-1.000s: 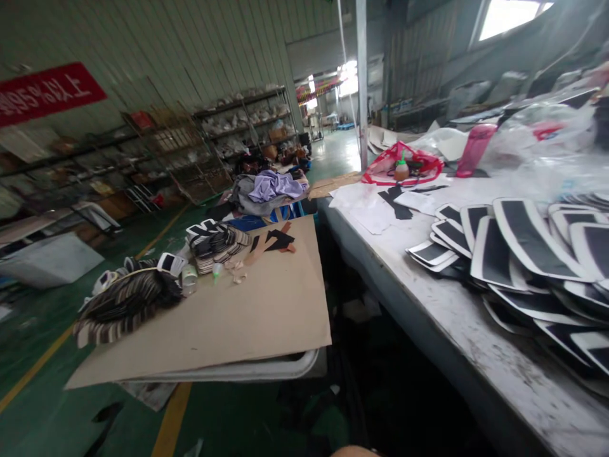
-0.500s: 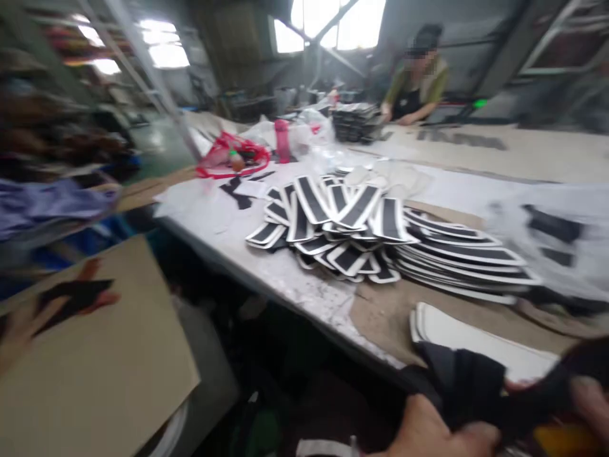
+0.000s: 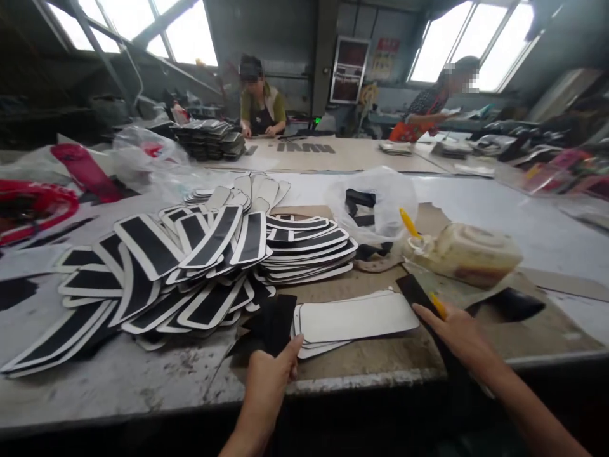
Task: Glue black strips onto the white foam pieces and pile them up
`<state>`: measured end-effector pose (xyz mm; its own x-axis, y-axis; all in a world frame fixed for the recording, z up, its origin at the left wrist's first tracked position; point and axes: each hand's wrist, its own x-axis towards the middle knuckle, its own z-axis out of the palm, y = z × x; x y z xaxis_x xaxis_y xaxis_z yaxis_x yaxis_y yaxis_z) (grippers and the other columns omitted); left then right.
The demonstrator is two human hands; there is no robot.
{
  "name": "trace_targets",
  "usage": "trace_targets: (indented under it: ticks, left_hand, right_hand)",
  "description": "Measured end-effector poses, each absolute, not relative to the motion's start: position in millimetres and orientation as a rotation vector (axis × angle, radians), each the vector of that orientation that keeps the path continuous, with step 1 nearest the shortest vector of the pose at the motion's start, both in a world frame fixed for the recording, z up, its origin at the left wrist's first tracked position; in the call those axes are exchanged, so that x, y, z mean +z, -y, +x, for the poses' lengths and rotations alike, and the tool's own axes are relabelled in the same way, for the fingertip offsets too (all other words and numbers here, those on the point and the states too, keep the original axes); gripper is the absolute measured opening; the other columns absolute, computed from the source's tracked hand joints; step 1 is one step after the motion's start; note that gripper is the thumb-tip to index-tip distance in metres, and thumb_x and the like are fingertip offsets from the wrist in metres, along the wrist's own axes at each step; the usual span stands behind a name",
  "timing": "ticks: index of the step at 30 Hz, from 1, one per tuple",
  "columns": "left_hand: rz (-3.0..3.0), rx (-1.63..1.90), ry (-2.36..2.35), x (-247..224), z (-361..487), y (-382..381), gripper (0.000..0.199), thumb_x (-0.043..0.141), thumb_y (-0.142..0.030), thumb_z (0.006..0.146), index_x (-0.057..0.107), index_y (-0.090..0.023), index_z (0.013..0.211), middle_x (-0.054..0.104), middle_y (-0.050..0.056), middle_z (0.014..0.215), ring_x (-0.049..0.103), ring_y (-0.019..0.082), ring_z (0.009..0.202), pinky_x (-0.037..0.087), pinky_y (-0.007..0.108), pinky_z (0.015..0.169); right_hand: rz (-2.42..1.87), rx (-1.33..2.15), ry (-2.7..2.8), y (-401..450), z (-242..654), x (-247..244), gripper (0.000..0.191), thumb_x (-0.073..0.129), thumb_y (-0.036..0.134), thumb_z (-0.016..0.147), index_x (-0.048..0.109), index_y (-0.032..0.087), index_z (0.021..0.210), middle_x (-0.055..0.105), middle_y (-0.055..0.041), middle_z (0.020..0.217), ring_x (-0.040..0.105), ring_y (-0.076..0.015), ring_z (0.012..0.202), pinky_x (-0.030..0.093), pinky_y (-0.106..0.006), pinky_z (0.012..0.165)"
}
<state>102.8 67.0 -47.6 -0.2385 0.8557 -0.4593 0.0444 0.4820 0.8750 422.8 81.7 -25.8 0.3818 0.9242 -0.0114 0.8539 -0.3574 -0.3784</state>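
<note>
The white panel stack's point(image 3: 356, 317) near edge, earlier crossed by black material point(image 3: 280, 317), now shows uncovered between the left hand point(image 3: 271, 371) and right hand point(image 3: 459, 330). A second co-worker point(image 3: 419, 114) has come into view far behind its right end.

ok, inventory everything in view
Plain panels: several, white, front centre
Bordered panels: many, black with white edges, left
Loose pieces: several, black, front
Container: one, yellowish, front right
Handles: two, yellow, right
Plastic bags: two or more, clear, centre and left
Bottle: one, pink, left
Red bag: one, red, left edge
Stacks: several, dark, rear left
Front table: one, whitish, foreground
Co-workers: two, green and orange clothing, rear
Windows: two banks, white, along top
Left hand: one, bare, at plain panels
Right hand: one, bare, holding a handle
</note>
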Motion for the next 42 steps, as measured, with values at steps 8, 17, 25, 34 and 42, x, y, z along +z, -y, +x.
trace_targets:
  ticks: [8, 17, 25, 34, 42]
  left_hand:
    - [0.795, 0.886, -1.649, -54.4, 101.7, -80.7, 0.035, 0.067, -0.044, 0.060, 0.058, -0.012, 0.050, 0.050, 0.002, 0.039, 0.043, 0.011, 0.036, 0.030, 0.023, 0.041]
    - [0.737, 0.899, -1.582, -54.1, 81.8, -73.1, 0.034, 0.066, -0.041, 0.061, 0.056, -0.011, 0.049, 0.052, 0.003, 0.042, 0.045, 0.010, 0.036, 0.030, 0.021, 0.038]
    - [0.640, 0.888, -1.447, -47.6, 72.3, -72.7, 0.031, 0.069, -0.039, 0.063, 0.059, -0.011, 0.073, 0.052, -0.002, 0.049, 0.045, 0.008, 0.041, 0.032, 0.018, 0.040]
    - [0.549, 0.863, -1.374, -53.1, 66.4, -77.3, 0.034, 0.071, -0.035, 0.062, 0.056, -0.011, 0.082, 0.050, -0.004, 0.050, 0.043, 0.006, 0.041, 0.031, 0.016, 0.040]
    - [0.587, 0.801, -1.378, -47.5, 64.8, -82.1, 0.030, 0.068, -0.034, 0.063, 0.055, -0.012, 0.078, 0.051, -0.004, 0.050, 0.043, 0.007, 0.041, 0.032, 0.018, 0.040]
  right_hand:
    - [-2.284, 0.433, 1.638, -76.4, 417.9, -49.8, 0.045, 0.042, 0.051, 0.080, 0.064, 0.017, 0.099, 0.069, -0.0108, 0.094, 0.062, -0.0317, 0.092, 0.046, -0.038, 0.079]
    - [-2.308, 0.657, 1.608, -56.7, 419.5, -27.8, 0.039, 0.043, 0.054, 0.077, 0.064, 0.022, 0.086, 0.069, -0.0078, 0.083, 0.061, -0.0307, 0.084, 0.045, -0.037, 0.074]
    - [-1.713, 1.545, 2.004, -95.2, 324.8, 40.3, 0.040, 0.051, 0.055, 0.077, 0.050, 0.018, 0.062, 0.047, 0.0025, 0.058, 0.040, -0.0119, 0.054, 0.035, -0.024, 0.052]
    - [-1.598, 1.858, 2.285, -153.9, 274.7, 0.9, 0.029, 0.052, 0.041, 0.077, 0.045, 0.018, 0.062, 0.037, 0.0052, 0.056, 0.031, -0.0093, 0.051, 0.024, -0.023, 0.046]
    - [-1.638, 1.840, 2.334, -163.0, 266.2, -6.0, 0.027, 0.054, 0.039, 0.074, 0.046, 0.017, 0.059, 0.039, 0.0048, 0.054, 0.032, -0.0088, 0.050, 0.025, -0.023, 0.047]
